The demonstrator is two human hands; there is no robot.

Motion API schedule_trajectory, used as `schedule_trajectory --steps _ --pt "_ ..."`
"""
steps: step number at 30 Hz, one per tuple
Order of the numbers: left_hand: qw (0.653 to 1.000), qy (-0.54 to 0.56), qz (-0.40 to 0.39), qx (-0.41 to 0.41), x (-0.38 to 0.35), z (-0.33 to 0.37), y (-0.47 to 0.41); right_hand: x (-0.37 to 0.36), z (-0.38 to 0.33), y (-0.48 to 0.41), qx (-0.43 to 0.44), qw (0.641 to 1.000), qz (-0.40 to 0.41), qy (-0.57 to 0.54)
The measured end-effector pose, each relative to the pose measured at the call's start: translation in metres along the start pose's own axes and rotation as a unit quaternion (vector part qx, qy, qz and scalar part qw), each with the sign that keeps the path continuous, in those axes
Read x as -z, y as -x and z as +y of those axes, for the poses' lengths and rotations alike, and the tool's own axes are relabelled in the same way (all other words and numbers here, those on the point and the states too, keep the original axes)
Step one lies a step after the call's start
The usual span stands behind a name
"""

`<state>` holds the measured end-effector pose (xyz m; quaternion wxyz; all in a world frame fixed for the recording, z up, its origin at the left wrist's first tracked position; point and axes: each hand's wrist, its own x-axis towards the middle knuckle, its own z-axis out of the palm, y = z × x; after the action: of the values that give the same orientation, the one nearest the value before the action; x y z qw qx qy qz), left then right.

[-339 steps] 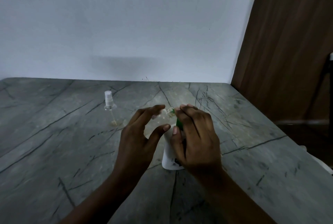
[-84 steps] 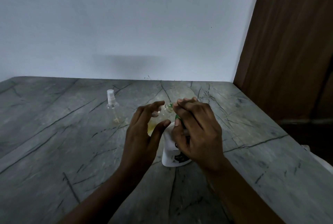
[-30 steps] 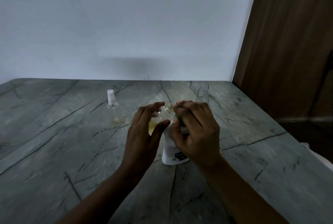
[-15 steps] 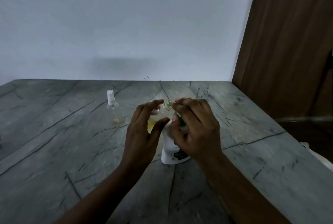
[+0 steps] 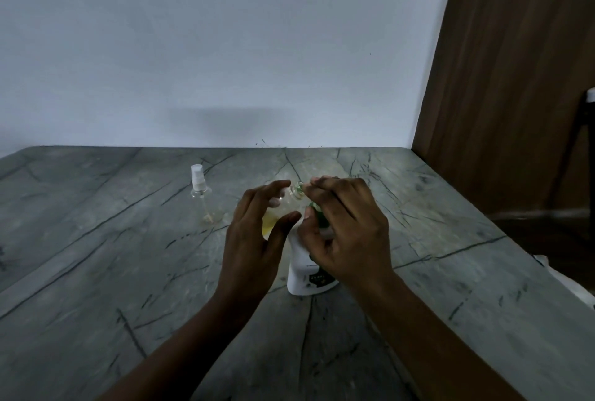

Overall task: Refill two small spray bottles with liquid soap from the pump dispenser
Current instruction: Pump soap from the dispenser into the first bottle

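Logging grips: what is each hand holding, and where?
Left hand holds the small spray bottle by its body; right hand grips the pump dispenser by its green head.

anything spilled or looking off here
Nothing stands out. The table shows no spill, the capped spray bottle stands upright, and the left hand holds the open bottle tilted at the pump dispenser under the right hand, as filling needs. Dim light could hide small drips.
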<state>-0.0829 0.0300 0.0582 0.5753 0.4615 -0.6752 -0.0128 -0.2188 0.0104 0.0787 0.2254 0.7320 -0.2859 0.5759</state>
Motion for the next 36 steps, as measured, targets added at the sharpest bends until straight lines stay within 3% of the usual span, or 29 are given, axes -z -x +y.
schedule_trajectory --steps 36 --pt "1.0 -0.001 0.0 0.004 -0.002 -0.001 0.001 0.001 0.0 0.002 -0.001 1.0 -0.007 0.007"
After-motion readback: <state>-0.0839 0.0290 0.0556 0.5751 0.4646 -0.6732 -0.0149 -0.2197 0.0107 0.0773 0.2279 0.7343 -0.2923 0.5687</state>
